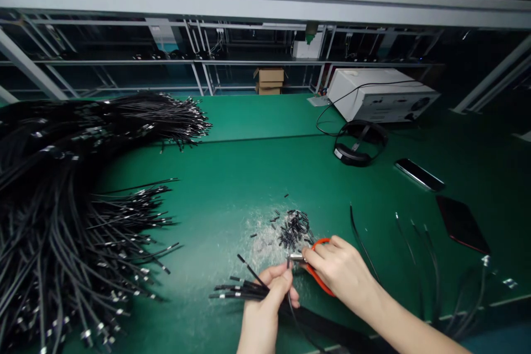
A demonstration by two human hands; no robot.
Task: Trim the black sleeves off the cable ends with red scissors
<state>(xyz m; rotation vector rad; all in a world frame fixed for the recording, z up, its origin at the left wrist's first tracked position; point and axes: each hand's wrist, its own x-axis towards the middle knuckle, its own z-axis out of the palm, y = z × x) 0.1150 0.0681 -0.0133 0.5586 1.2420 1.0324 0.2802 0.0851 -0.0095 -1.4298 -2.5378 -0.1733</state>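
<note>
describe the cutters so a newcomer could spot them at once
On the green workbench, find the pile of short black pieces. Just nearer and to its right, the right hand grips the cutters, their metal tip at a cable in the left hand. Their bright orange handles set them apart from the black cables.

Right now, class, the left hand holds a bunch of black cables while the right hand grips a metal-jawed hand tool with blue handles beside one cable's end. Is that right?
Not quite: the handles are orange-red, not blue, as the head view shows. The left hand does hold black cables, and the right hand does grip the metal-jawed hand tool beside one cable's end.
</note>
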